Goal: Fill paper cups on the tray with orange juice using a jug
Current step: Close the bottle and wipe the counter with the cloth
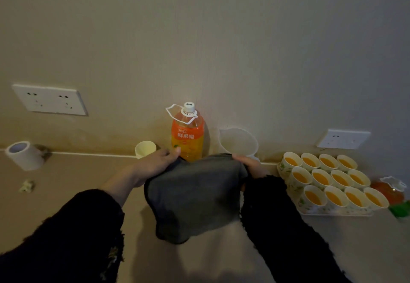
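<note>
Two hands hold a dark grey cloth over the beige countertop. The left hand and the right hand each clamp curled fingers on a top corner. At right, a white floral tray carries twelve paper cups filled with orange juice. The translucent plastic jug stands by the wall behind the right hand, beside a capped orange juice bottle.

Twelve paper cups stand upright in three rows of four on a flowered white tray at 3 o'clock, each holding orange juice. The clear jug stands upright against the wall at 1 o'clock and looks empty. A capped juice bottle stands at 12 o'clock, with a spare empty cup just beside it at 11.
</note>
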The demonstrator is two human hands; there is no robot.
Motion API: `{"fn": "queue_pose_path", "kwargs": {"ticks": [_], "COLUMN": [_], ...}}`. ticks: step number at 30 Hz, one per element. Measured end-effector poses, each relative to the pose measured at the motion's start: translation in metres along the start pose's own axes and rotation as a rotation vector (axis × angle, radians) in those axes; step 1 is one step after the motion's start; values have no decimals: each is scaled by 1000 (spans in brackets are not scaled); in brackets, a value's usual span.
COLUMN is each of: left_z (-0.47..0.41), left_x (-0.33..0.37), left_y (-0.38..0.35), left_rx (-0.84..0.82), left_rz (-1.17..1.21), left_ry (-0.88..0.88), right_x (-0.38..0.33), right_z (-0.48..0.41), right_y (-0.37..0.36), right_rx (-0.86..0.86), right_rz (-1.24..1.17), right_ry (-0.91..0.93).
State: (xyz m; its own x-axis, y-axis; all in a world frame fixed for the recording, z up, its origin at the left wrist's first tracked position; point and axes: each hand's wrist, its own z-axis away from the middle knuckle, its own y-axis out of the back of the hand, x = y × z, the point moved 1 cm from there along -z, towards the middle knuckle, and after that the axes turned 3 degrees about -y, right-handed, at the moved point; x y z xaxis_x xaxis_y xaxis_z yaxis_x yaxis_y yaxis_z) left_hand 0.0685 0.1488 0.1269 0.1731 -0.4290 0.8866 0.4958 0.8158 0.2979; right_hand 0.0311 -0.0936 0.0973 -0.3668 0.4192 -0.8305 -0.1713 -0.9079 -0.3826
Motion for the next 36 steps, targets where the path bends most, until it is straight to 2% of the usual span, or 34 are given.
{"fn": "queue_pose_path", "kwargs": {"ticks": [2,4,6,9,11,13,15,17,20,23,25,27,31,32,34,36], "left_z": [3,1,-2,-5,-6,-6,-8,-11,-15,-14,-8,-3,-2,-4,-6,-8], "left_x": [0,-3,-3,-1,-6,-11,-15,-17,-17,-11,-3,3,18,20,25,25], "left_y": [1,1,2,7,13,14,14,13,12,13,16,18,11,10,8,9], "left_rx": [-188,-314,-294,-197,-115,-64,-27,12,127,232,187,71,-160,-175,-170,-118], "left_rz": [-47,-260,-423,-387,-200,57,187,167,72,78,100,-11,-496,-680,-1028,-1263], "left_ry": [22,44,59,56,63,92,93,79,81,52,19,-23,-47,-46,-47,-65], "right_x": [1,5,6,5,-1,-3,-6,-5,-6,-10,-14,-22,-34,-37,-40,-38], "right_z": [2,-4,-9,-10,-7,-12,-13,-19,-23,-21,-22,-19,-3,2,4,2], "right_y": [-3,-1,-1,8,13,21,24,26,23,26,29,28,21,18,12,3], "right_rx": [-57,-137,-173,-44,51,131,227,296,395,486,509,422,-14,-99,-199,-252], "right_rz": [-200,-284,-228,77,396,807,1114,1111,925,782,747,794,855,960,1350,1717], "right_ry": [3,95,125,95,87,153,220,273,335,281,241,198,95,73,57,37]}}
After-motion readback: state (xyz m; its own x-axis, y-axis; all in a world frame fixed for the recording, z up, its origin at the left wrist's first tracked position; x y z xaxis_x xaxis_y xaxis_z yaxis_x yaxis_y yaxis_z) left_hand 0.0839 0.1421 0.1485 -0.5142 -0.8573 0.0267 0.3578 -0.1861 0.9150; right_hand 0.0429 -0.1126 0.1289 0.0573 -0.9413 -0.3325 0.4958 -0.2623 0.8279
